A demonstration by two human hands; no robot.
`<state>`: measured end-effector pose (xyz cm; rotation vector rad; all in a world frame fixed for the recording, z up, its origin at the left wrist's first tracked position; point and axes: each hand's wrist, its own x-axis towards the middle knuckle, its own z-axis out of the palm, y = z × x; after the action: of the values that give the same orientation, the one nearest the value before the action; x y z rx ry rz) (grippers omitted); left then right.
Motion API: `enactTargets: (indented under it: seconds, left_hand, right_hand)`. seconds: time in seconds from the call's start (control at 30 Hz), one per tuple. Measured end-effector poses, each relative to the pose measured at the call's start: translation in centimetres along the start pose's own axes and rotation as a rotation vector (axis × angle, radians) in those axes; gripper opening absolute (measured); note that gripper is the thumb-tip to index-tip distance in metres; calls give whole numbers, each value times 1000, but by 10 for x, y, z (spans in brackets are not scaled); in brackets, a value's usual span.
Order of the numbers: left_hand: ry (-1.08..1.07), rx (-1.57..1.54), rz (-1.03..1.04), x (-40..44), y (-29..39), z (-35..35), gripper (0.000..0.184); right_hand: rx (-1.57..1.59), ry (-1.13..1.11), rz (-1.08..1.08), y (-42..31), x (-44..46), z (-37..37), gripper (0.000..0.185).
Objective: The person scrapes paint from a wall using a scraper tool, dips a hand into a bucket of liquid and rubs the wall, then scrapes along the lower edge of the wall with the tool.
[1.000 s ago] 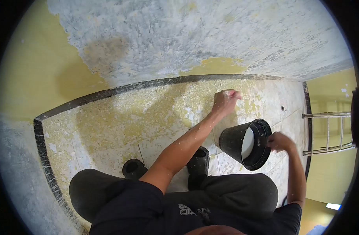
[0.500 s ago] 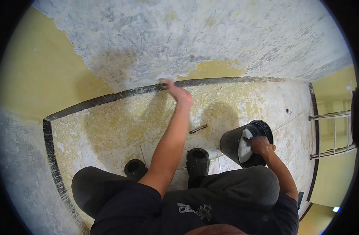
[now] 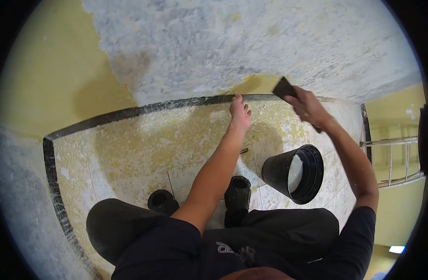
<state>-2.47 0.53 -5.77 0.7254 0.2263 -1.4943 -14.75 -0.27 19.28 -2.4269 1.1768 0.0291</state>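
Since the earlier frame, the scraper (image 3: 283, 88) has been lifted out of the bucket (image 3: 275, 175) by the right hand (image 3: 309, 110) and brought up toward the foot of the wall (image 3: 214, 51). The left hand (image 3: 240, 112) has been shifted to the right along the skirting (image 3: 167, 107). The stick (image 3: 244, 150), seen whole half a second ago, is now mostly covered by the left forearm.

The scraper is gripped in the right hand, with the fingers closed around it; its dark blade is tilted up and to the left, and the lower end of its handle is seen below the palm. The blade is seen against the yellow patch (image 3: 265, 80) left on the wall; whether the two are touching cannot be told. The left hand is held loosely open, its thumb up and its fingers part-curled, with nothing seen in it. The skirting is overlapped by its thumb, though contact cannot be made out.

The bucket is tilted on the floor (image 3: 188, 178), below the right hand and well apart from it, its mouth turned to the right. White paste (image 3: 295, 173) is held inside. Flakes are scattered over the floor, and a ladder (image 3: 389, 143) is seen at the far right.
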Motion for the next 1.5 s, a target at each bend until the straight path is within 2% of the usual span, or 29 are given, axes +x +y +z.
enactTargets:
  seconds: [0.03, 0.1, 0.13, 0.17, 0.23, 0.3, 0.33, 0.37, 0.43, 0.5, 0.57, 0.6, 0.63, 0.7, 0.8, 0.9, 1.1, 1.3, 1.37, 1.4, 1.5]
  left_hand:
    - [14, -8, 12, -5, 0, -7, 81]
    - [-86, -365, -4, -25, 1, -18, 59]
    - [-169, -397, 15, -33, 3, -23, 47]
    - [-154, -398, 18, -36, 4, -29, 47]
    - [-265, -182, 60, -36, 8, -40, 48]
    - [-274, -145, 80, -31, 14, -50, 50]
    - [-296, -105, 103, -27, 17, -53, 51]
    - [-284, -120, 105, -22, 19, -55, 51]
    - [-281, -142, 117, -11, 26, -57, 55]
    - [-278, -213, 129, 3, 24, -58, 50]
    - [-191, -347, 163, 24, 17, -63, 43]
    - [-184, -350, 162, 27, 19, -65, 43]
    - [-145, -320, 127, 29, 18, -67, 40]
    - [-97, -301, 85, 32, 14, -73, 37]
    - [-42, -307, 41, 30, 17, -79, 34]
    - [25, -228, 13, 28, 24, -78, 32]
    - [-12, -234, 38, 30, 29, -91, 34]
    - [-34, -314, 10, 34, 28, -91, 29]
    - [16, -332, 24, 24, 36, -84, 30]
    - [-14, -283, 53, 27, 37, -90, 37]
    - [-5, -304, 35, 27, 40, -100, 39]
  right_hand:
    - [73, 16, 73, -9, 18, 25, 19]
    - [-130, 186, -192, 18, 53, 83, 17]
    - [-62, 177, -236, 35, 69, 109, 18]
    - [6, 166, -277, 47, 82, 130, 19]
    - [-50, 216, -276, 40, 94, 148, 24]
    - [-96, 222, -143, 34, 105, 158, 33]
    - [-84, 232, -125, 34, 114, 165, 42]
    - [-88, 214, -130, 34, 119, 175, 42]
    - [321, 204, -72, 22, 130, 191, 46]
    - [223, 171, -66, 21, 133, 206, 44]
    - [47, 525, -209, 30, 140, 229, 44]
    - [12, 568, -210, 29, 139, 233, 42]
    - [13, 558, -205, 28, 140, 238, 42]
    - [2, 490, -35, 26, 139, 247, 40]
    - [-35, 455, 18, 38, 142, 265, 37]
    - [22, 486, -27, 39, 147, 269, 37]
    - [-8, 525, -16, 18, 148, 270, 33]
    - [-66, 470, 23, 13, 145, 266, 31]
    - [-64, 459, 44, 2, 147, 263, 31]
    - [-60, 439, -9, -7, 148, 260, 30]
    - [-44, 430, -63, -9, 149, 263, 29]
